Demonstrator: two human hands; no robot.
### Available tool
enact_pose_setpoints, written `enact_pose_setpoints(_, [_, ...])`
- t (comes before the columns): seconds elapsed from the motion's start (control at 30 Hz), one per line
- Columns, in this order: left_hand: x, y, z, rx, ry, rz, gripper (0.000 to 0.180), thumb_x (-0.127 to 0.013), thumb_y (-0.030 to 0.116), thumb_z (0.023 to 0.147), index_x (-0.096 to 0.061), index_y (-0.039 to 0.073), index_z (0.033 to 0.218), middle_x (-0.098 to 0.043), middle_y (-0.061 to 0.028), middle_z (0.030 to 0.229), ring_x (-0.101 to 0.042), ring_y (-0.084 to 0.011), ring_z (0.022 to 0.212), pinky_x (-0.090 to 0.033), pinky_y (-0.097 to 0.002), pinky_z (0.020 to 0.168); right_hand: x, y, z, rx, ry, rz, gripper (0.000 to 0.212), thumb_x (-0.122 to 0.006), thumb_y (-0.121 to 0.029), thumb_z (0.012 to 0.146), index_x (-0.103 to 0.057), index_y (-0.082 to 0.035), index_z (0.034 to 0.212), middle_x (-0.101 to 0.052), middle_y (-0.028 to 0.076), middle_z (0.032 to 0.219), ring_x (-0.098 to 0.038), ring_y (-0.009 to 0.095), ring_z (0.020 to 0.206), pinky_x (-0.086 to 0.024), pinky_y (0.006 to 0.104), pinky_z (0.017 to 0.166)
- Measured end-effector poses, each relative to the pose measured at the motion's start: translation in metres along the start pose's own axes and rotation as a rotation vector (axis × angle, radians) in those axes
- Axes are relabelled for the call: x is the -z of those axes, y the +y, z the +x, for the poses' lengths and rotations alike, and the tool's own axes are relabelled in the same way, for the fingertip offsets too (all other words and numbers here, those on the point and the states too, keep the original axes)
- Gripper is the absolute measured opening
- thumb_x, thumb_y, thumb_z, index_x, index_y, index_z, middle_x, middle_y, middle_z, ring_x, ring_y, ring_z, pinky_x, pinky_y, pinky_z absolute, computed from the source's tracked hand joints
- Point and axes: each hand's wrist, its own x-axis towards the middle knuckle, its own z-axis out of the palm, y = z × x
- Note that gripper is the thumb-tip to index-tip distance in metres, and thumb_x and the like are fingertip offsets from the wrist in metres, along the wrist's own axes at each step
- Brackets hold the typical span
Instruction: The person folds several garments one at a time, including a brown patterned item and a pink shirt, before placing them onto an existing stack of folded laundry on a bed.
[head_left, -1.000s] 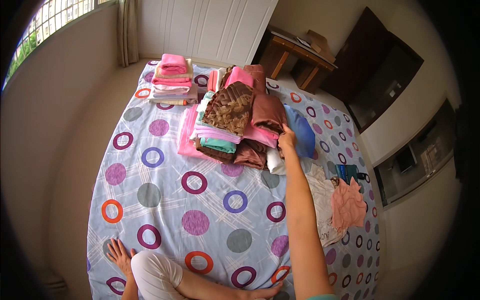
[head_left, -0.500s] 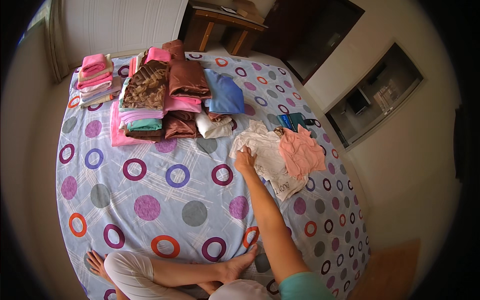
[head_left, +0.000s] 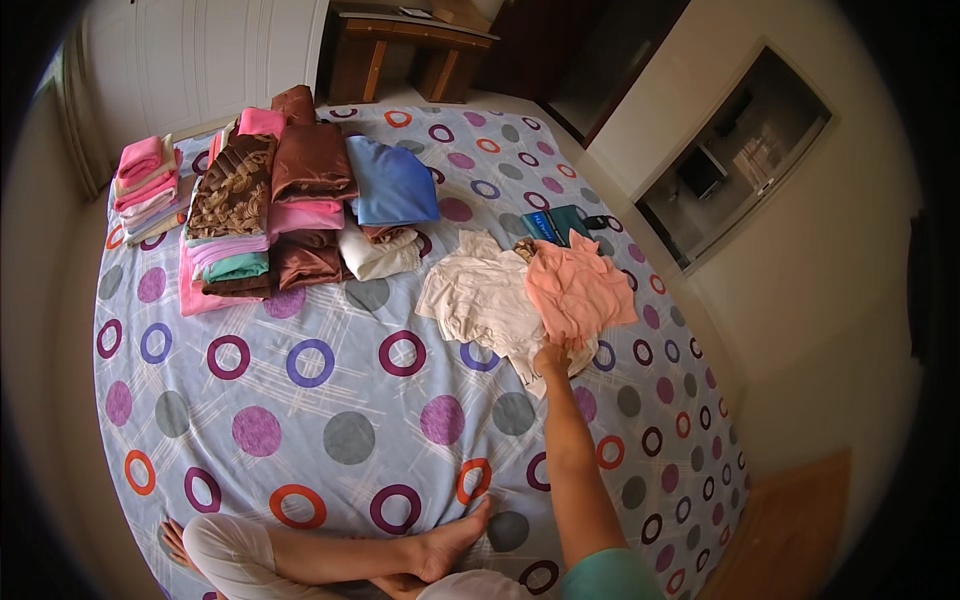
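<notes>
My right hand is at the lower edge of a crumpled peach garment, its fingers closed on the cloth there. Underneath and to the left spreads a wrinkled cream-white T-shirt with dark print near its bottom end, partly covered by the hand and the peach cloth. My left hand rests on the bedspread at the lower left, fingers apart; my bent knee hides most of it, and it holds nothing.
Folded fabrics lie at the far left of the patterned bed: a small towel stack, brown satin bundles and a blue folded piece. A teal book-like item and a small black object lie beyond the peach garment.
My right hand has left the white T-shirt's left side and moved right to the peach garment's lower edge. The view has shifted. My left hand stays on the bed, more hidden by the knee.
</notes>
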Motion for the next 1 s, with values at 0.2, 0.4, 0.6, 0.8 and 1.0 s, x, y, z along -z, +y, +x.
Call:
enact_pose_setpoints(0.2, [0.042,-0.013,0.039,-0.272,-0.009,0.264,0.062,-0.027,0.052,0.083,-0.014,0.013,0.130,-0.012,-0.0026,0.133,-0.011,-0.0170,0.120,-0.012,-0.0351,0.098,-0.011,0.023,0.023,0.070,-0.092,-0.018,0.051,-0.041,-0.013,0.074,-0.032,-0.017,0.124,-0.016,0.004,0.133,-0.009,0.027,0.124,-0.032,0.0510,0.085])
enact_pose_setpoints(0.4, [0.096,-0.015,0.096,-0.500,-0.197,0.420,0.056,-0.017,0.043,0.088,-0.011,0.006,0.130,-0.012,-0.0010,0.132,-0.010,-0.0158,0.120,-0.007,-0.0289,0.099,-0.009,0.011,0.021,0.124,0.123,-0.030,0.035,-0.042,-0.011,0.073,-0.051,-0.014,0.107,-0.034,0.010,0.123,-0.029,0.026,0.115,-0.034,0.0442,0.086])
enact_pose_setpoints(0.6, [0.045,-0.021,0.063,-0.348,0.066,0.557,0.052,-0.027,0.041,0.086,-0.022,0.009,0.127,-0.020,-0.0041,0.131,-0.013,-0.0158,0.121,-0.013,-0.0288,0.098,0.033,0.022,0.040,0.168,0.411,0.316,0.011,-0.052,-0.001,0.065,-0.061,-0.004,0.071,-0.059,0.014,0.069,-0.056,0.031,0.068,-0.044,0.0326,0.066])
enact_pose_setpoints(0.8, [0.324,-0.068,-0.090,-1.351,1.044,0.358,0.046,-0.042,0.031,0.082,-0.035,0.004,0.119,-0.036,-0.0100,0.120,-0.034,-0.0181,0.108,-0.028,-0.0297,0.090,0.115,-0.003,0.041,0.464,0.385,1.034,0.007,-0.059,-0.002,0.065,-0.057,-0.001,0.072,-0.058,0.007,0.069,-0.054,0.016,0.064,-0.042,0.0243,0.057])
enact_pose_setpoints(1.0, [0.360,-0.115,-0.216,-1.851,1.664,0.160,0.029,-0.051,0.020,0.080,-0.051,0.000,0.101,-0.056,-0.0063,0.091,-0.053,-0.0133,0.081,-0.041,-0.0252,0.070,0.219,-0.068,-0.053,0.590,-0.230,1.550,0.015,-0.055,-0.002,0.073,-0.053,0.001,0.087,-0.050,0.001,0.073,-0.045,0.006,0.062,-0.036,0.0156,0.058])
